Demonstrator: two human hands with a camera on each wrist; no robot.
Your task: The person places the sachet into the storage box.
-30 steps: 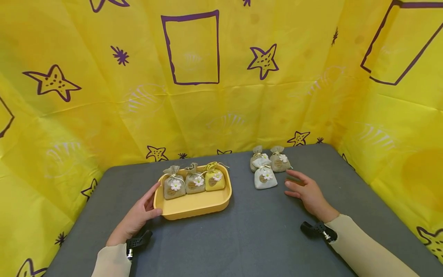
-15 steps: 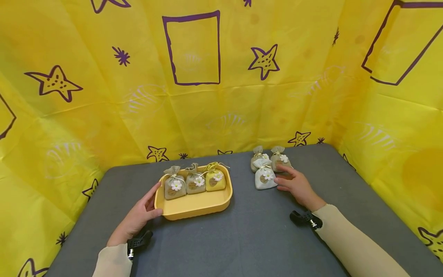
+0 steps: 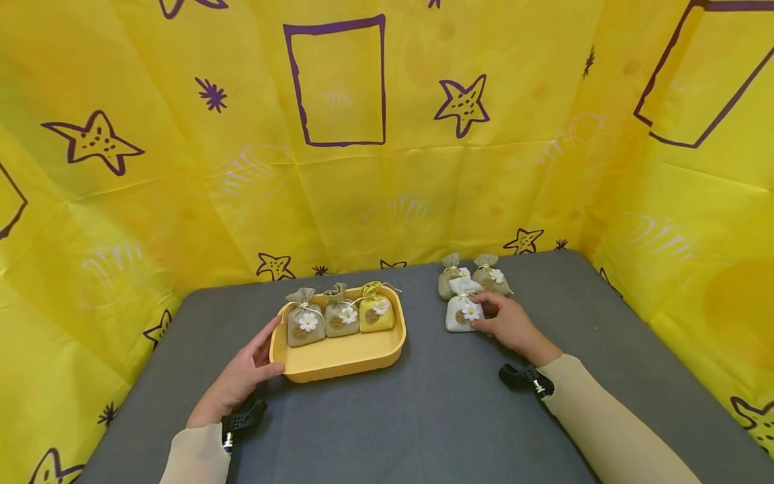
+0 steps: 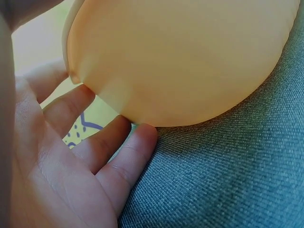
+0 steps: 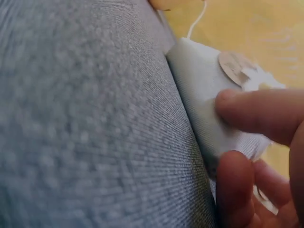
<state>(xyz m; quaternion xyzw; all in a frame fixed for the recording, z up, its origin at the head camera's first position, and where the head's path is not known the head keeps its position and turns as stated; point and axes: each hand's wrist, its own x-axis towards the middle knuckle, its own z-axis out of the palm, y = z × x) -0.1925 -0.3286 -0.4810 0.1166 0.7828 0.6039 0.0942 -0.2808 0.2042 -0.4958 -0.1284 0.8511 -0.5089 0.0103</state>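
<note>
My left hand (image 3: 238, 380) holds the left end of a yellow tray (image 3: 345, 368), thumb at the front corner and fingers along the end wall. In the left wrist view, several fingertips (image 4: 142, 135) touch the tray's outer wall (image 4: 185, 61). Three small drawstring sachets with white flowers stand in the tray: a brown one (image 3: 297, 331), a grey one (image 3: 336, 327) and a yellow one (image 3: 375, 321). My right hand (image 3: 514, 327) pinches the right side of a white sachet (image 3: 456, 321). In the right wrist view, the thumb lies on the white sachet's (image 5: 199, 71) front, other fingers by its edge.
Behind the white sachet stand two more brownish sachets, one at left (image 3: 445, 286) and one at right (image 3: 491, 281). A dark grey cloth (image 3: 387, 430) covers the table. Yellow patterned fabric (image 3: 405, 175) rises at the back and sides.
My right hand has moved left from beside the sachets to the white one and now pinches it. The white sachet's top has shifted slightly right. My left hand and the tray have stayed in place.
</note>
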